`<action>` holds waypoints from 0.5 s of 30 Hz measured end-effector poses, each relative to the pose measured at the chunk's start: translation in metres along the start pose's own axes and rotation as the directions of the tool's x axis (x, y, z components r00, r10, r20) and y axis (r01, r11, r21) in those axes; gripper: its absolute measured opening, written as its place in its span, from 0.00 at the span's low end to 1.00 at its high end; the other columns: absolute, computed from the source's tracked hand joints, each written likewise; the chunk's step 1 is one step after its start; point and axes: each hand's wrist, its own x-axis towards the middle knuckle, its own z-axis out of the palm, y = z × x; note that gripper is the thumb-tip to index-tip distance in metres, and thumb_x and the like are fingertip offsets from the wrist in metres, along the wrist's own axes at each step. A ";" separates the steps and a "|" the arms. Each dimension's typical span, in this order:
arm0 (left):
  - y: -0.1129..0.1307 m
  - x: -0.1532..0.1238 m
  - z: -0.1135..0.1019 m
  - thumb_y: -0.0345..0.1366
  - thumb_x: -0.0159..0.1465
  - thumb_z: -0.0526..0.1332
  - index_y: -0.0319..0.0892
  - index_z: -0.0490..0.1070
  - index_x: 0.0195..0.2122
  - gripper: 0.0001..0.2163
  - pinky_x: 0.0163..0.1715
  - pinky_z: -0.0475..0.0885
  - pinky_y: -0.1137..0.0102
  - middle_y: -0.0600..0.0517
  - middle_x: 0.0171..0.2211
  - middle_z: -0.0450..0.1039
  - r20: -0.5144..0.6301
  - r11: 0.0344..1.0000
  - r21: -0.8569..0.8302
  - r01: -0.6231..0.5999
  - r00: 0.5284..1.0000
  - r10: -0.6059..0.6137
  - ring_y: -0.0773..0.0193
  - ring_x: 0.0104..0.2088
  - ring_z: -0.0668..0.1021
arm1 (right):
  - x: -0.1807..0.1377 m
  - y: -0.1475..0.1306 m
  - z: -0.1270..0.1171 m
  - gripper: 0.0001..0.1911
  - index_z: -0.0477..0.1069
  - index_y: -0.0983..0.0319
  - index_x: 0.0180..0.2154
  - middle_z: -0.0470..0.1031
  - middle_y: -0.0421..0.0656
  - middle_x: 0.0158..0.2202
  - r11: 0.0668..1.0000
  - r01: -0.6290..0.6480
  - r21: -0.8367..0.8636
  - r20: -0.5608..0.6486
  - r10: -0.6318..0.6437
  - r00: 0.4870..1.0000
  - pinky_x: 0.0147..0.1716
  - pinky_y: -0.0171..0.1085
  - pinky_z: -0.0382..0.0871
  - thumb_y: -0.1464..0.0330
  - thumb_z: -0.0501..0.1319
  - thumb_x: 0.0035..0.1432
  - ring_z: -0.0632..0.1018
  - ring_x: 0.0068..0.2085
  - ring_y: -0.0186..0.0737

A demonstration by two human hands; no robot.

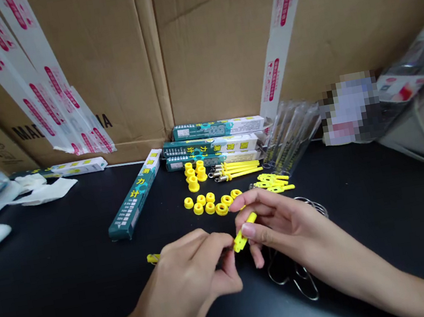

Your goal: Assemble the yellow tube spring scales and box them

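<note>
My right hand (276, 223) is closed in a pinch on a small yellow plastic piece (245, 233), a short rod with a flat, notched end. The thumb and fingers of my left hand (200, 264) are pressed together right at that flat end; what they grip is hidden. Another yellow part (153, 258) sticks out behind the left knuckles, and whether it is held or lies on the table cannot be seen. Beyond both hands lie several yellow ring caps (198, 209). Metal wire hooks (305, 281) lie partly under my right wrist.
Stepped yellow plugs (193, 184), yellow rods with springs (238, 170) and flat yellow pieces (274, 183) lie farther back. Behind them are green-white boxes (210, 148) and clear tubes (290, 134). One long box (134, 196) lies left. Cardboard (208, 44) walls the black table's back.
</note>
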 end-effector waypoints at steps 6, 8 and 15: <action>0.001 0.001 -0.002 0.23 0.62 0.54 0.39 0.76 0.33 0.11 0.23 0.66 0.78 0.56 0.23 0.71 0.008 1.000 -0.010 0.004 1.000 -0.004 0.71 0.21 0.73 | 0.004 0.002 -0.003 0.16 0.67 0.59 0.44 0.70 0.36 0.34 1.000 0.003 -0.025 0.009 -0.002 1.000 0.30 0.34 0.69 0.59 0.67 0.60 0.75 0.24 0.29; 0.002 0.002 -0.003 0.23 0.62 0.53 0.38 0.76 0.33 0.12 0.23 0.66 0.77 0.56 0.23 0.71 0.009 1.000 -0.007 -0.005 1.000 0.005 0.71 0.21 0.73 | 0.005 0.003 -0.004 0.16 0.66 0.59 0.45 0.70 0.36 0.34 0.999 0.026 -0.035 0.017 -0.025 1.000 0.29 0.34 0.69 0.59 0.67 0.61 0.74 0.24 0.28; 0.001 0.001 -0.001 0.23 0.64 0.52 0.38 0.75 0.33 0.12 0.23 0.66 0.76 0.56 0.23 0.70 0.026 0.999 -0.022 -0.033 0.999 0.033 0.70 0.22 0.73 | 0.007 0.001 -0.006 0.18 0.65 0.59 0.47 0.71 0.35 0.33 0.999 0.018 -0.051 0.055 -0.015 0.998 0.28 0.34 0.69 0.61 0.68 0.60 0.74 0.24 0.29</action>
